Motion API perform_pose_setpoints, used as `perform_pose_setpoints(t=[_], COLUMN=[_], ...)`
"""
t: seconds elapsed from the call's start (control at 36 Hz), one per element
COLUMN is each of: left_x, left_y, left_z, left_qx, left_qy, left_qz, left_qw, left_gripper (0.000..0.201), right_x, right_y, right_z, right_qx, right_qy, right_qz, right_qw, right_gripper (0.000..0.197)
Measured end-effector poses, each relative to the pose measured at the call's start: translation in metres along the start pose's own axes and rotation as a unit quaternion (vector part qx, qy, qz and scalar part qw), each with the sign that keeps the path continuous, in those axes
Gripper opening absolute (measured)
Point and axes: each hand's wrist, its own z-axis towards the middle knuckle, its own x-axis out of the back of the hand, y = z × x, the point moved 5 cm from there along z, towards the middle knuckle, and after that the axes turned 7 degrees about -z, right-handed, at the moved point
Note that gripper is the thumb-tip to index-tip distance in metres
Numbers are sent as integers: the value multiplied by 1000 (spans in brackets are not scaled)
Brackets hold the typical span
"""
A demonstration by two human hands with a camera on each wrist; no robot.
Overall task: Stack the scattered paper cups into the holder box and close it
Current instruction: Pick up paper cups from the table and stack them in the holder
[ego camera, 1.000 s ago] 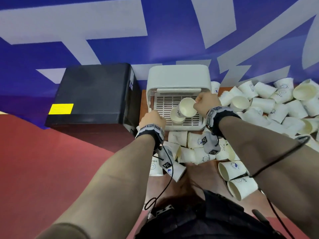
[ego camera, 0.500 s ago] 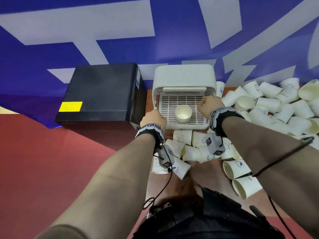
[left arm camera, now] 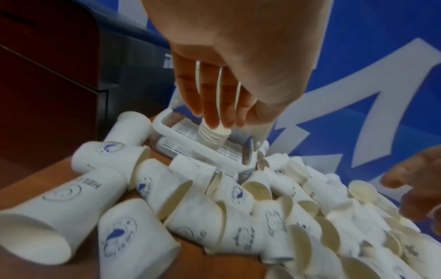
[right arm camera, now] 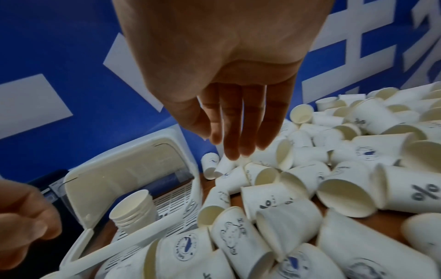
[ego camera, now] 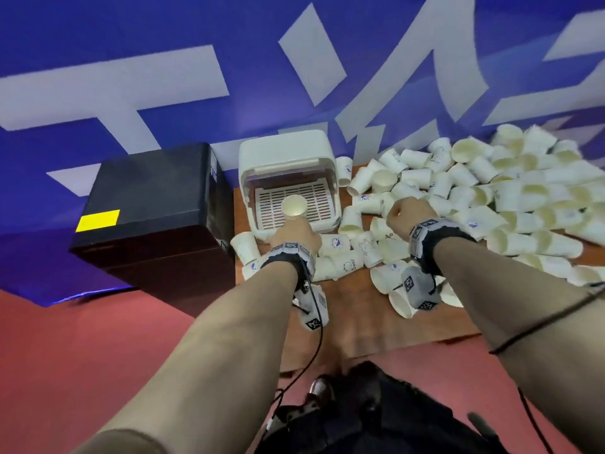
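The white holder box (ego camera: 288, 149) stands open at the table's back left, its lid (right arm camera: 124, 169) tipped up. A short stack of nested paper cups (ego camera: 294, 206) stands upright on its slotted tray. My left hand (ego camera: 294, 235) is at the box's front edge. In the left wrist view its fingers (left arm camera: 212, 113) point down at the rim of the stack (left arm camera: 211, 139); I cannot tell whether they touch it. My right hand (ego camera: 406, 214) hovers over the loose cups (ego camera: 491, 198) to the right of the box, fingers (right arm camera: 236, 145) straight and holding nothing.
A black box (ego camera: 154, 204) stands against the holder's left side. Loose cups (ego camera: 340, 253) lie in front of the holder and cover the right of the wooden table (ego camera: 353, 316). A blue and white banner hangs behind. Red floor lies to the left.
My right hand set its cup onto the stack in the box, then moved right over the loose cups. My left hand shifted from the box's front left corner toward the stack.
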Motion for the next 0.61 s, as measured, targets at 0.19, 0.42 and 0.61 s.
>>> perform_pose_setpoints(t=[0.19,0.42,0.61], left_x=[-46,-133,-164], left_y=[43,51,59], left_z=[-29,-61,-47], left_qx=[-36,-3,-77], left_qy=[-38,-102,-164], left_qz=[29,89,157], left_qw=[998,991,971], left_gripper=[25,29,49], right_x=[-7,-65,-121], right_y=[69,138,151], right_z=[-26,-62,-76], right_qx=[-21,-11,48], right_qy=[-15,-145,-130], right_qz=[-29,-27,-49], right_qw=[999,989,989], right_gripper=[20,40,63])
